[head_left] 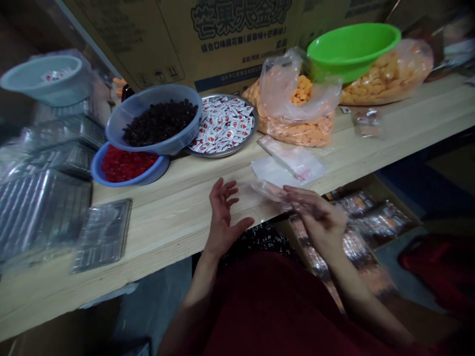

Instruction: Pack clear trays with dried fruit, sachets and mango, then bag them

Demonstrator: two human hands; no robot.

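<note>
From my distant view I begin at the fingers. The right fingers are narrow and close together, and they seem to pinch a small clear plastic bag, which lies out toward the other hand from the right hand. This bag is over the near edge of the wooden bench, around its middle. The left fingers are spread wide and hold nothing; the left hand is open, just beside the bag.

Just behind the hands lie flat plastic bags, I think within easy reach for this reason. Farther along the back edge, a round metal tray carries many small white sachets. A grey plastic bowl of dark dried fruit sits tilted on a blue bowl of red pieces, probably because the bench is narrow and space is short. Toward the right, orange pieces fill plastic bags, and a green bowl leans on one. At the left end, clear plastic trays are stacked, with one single tray beside them. Cardboard cartons stand behind everything.
</note>
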